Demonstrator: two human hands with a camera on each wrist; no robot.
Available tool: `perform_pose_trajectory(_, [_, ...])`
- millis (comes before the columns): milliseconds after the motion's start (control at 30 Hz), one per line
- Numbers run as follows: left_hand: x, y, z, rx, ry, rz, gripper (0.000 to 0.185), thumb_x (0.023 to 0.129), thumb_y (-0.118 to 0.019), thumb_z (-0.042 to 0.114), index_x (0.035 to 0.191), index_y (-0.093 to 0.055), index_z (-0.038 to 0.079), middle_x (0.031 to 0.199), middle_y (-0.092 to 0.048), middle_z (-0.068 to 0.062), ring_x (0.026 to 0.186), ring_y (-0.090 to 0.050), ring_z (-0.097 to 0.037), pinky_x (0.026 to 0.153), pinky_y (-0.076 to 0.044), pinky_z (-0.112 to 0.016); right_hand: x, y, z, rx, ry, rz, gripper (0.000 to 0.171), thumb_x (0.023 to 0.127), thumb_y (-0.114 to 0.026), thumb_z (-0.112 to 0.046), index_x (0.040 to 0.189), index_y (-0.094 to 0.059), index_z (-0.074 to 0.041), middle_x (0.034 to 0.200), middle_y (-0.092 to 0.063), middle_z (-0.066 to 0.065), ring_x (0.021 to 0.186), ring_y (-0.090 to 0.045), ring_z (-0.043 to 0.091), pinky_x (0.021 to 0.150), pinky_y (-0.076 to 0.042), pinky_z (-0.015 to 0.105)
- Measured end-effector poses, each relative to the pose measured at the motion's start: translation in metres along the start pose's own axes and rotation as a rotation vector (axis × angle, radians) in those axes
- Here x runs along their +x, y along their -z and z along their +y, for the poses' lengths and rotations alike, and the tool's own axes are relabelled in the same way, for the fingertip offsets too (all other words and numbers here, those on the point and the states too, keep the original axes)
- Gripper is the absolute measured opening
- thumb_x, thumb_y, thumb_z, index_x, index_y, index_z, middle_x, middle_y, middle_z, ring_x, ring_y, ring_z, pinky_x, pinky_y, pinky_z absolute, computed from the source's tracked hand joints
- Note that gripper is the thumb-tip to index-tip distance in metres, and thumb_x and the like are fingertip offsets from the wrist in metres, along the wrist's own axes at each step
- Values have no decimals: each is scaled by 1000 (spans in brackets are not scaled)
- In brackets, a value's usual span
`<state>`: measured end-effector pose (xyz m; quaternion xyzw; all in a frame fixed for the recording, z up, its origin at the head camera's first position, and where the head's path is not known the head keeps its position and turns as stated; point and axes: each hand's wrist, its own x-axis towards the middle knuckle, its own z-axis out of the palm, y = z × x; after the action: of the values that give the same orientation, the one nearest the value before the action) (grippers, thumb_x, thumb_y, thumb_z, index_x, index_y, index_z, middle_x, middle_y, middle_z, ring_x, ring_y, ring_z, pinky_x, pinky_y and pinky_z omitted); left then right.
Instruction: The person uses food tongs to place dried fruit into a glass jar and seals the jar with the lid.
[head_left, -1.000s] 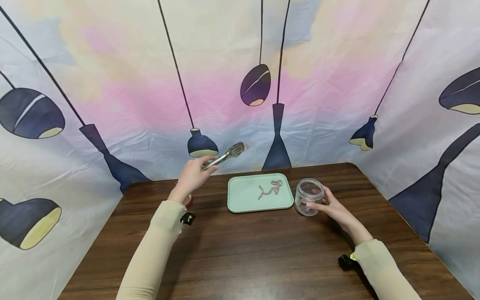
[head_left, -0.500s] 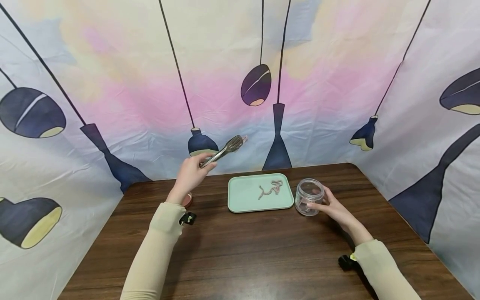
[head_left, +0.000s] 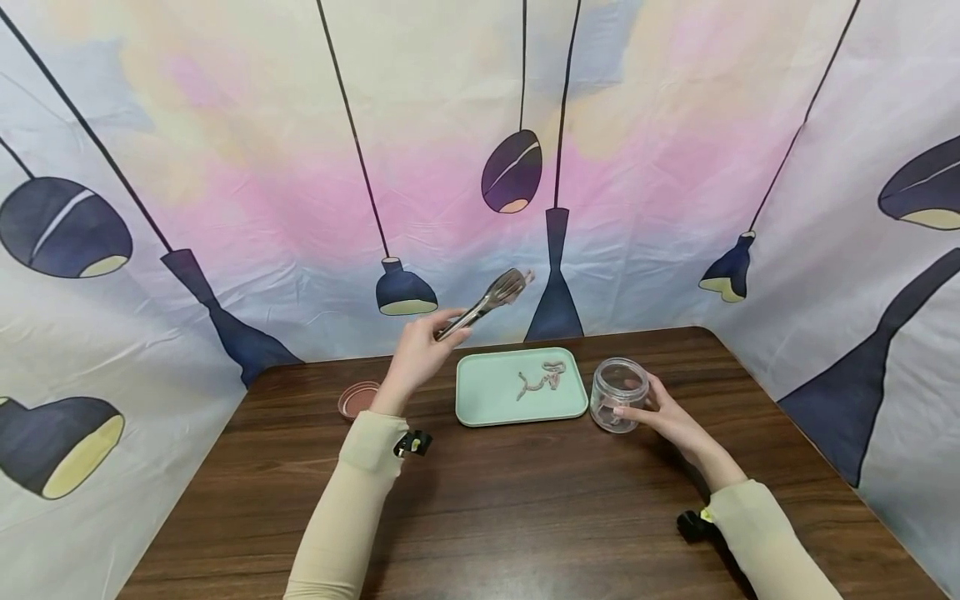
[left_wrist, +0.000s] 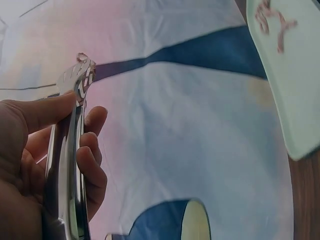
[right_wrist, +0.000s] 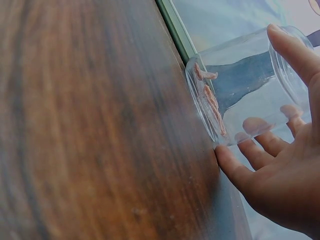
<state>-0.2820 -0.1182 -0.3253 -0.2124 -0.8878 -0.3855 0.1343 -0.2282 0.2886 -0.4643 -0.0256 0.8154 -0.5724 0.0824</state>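
My left hand (head_left: pixel 422 354) grips metal tongs (left_wrist: pixel 65 165), raised above the table's back edge left of centre. A small pinkish strip (left_wrist: pixel 81 57) is pinched at the tongs' slotted tips. Below and to the right lies a pale green tray (head_left: pixel 487 398) with several thin, pinkish, twisted strips (head_left: pixel 534 383) on its right half. Against the tray's right end stands a clear lidless jar (head_left: pixel 617 392). My right hand (head_left: pixel 671 421) holds the jar from its right side, fingers and thumb curved round it. Inside, pinkish strips (right_wrist: pixel 214 107) lie on the jar's bottom.
A reddish round lid (head_left: pixel 356 401) lies on the brown wooden table (head_left: pixel 525 508), left of the tray and beside my left wrist. A cloth printed with hanging lamps (head_left: pixel 450 167) rises behind the table's back edge.
My left hand has moved to the right with the tongs and the strip at their tips, uncovering more of the reddish lid. My right hand and the jar have stayed in place.
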Motion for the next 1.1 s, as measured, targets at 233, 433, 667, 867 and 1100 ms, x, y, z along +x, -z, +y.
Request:
perform_pose_trajectory(233, [4,-26,12,-106,-20,-31,41,98,-68,30,137,-65,17,83,-69,-5,55,-43,-18,54,-36,-33,-1,1,0,5,1,9,104,91,-75,-38,163,-2,-21,163,-18,22,150,-8,47,110,-18,70])
perform_pose_trajectory(433, [7,-48,24,-158,-57,-67,41,99,-67,35,136,-65,18,75,-65,-6,53,-40,-18,54,-35,-32,-2,1,1,10,1,7,107,91,-75,-38,163,1,-21,161,-20,23,150,-12,46,110,-19,70])
perform_pose_trajectory(667, [6,-72,35,-184,-82,-116,41,99,-67,36,136,-66,18,70,-61,2,52,-41,-15,53,-35,-30,0,0,1,2,3,2,106,92,-74,-40,163,1,-20,161,-20,24,150,-12,46,110,-21,69])
perform_pose_trajectory(867, [6,-88,42,-184,-98,-155,40,99,-67,35,135,-66,20,68,-62,1,49,-45,-14,51,-36,-29,2,0,1,5,11,1,103,92,-74,-39,163,-2,-19,160,-23,23,149,-14,46,110,-22,68])
perform_pose_trajectory(1100, [4,-101,42,-142,-106,-204,38,99,-67,34,135,-66,21,80,-68,-1,49,-44,-14,53,-36,-29,1,0,1,23,13,8,104,92,-75,-38,163,-1,-21,161,-21,23,150,-12,45,110,-20,68])
